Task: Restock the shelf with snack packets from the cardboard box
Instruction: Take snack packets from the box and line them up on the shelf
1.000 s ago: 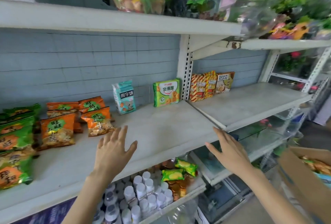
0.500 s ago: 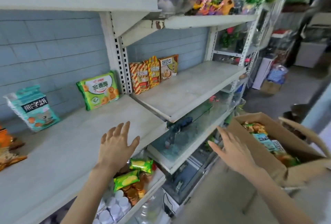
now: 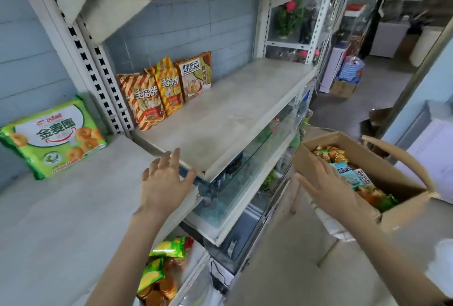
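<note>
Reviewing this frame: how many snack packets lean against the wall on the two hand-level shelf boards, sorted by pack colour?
Green packet: 1
Red-and-yellow striped packets: 2
Brown-and-white packet: 1
Total: 4

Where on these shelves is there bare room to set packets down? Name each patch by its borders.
Right shelf board: bare from the three packets at its back-left corner out to the front edge. Left shelf board: bare in front of the green biscuit packet, across to the left hand. Crowded: the cardboard box, and the lower shelf's yellow-green packets.
</note>
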The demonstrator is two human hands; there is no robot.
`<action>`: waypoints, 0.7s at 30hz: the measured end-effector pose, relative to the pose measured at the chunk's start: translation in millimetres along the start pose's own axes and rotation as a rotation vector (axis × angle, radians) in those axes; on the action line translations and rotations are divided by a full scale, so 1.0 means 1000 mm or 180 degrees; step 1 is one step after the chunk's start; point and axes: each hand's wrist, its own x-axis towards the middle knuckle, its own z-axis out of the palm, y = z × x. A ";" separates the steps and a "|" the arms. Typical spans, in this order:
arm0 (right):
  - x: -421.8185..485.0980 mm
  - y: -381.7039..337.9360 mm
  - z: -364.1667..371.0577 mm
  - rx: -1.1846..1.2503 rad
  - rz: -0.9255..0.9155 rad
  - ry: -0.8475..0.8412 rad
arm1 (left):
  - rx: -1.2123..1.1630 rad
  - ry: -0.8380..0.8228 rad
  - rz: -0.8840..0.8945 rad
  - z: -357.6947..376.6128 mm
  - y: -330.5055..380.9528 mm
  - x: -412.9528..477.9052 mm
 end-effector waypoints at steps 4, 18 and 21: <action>0.016 0.029 0.001 0.0029 0.0269 -0.0084 | 0.0057 -0.0101 0.0124 0.014 0.019 0.020; 0.086 0.211 -0.051 0.0022 0.0707 0.0205 | -0.0015 -0.0070 0.0556 0.081 0.203 0.089; 0.088 0.249 -0.060 -0.0002 0.0800 0.0211 | -0.0109 -0.0214 0.0668 0.105 0.253 0.094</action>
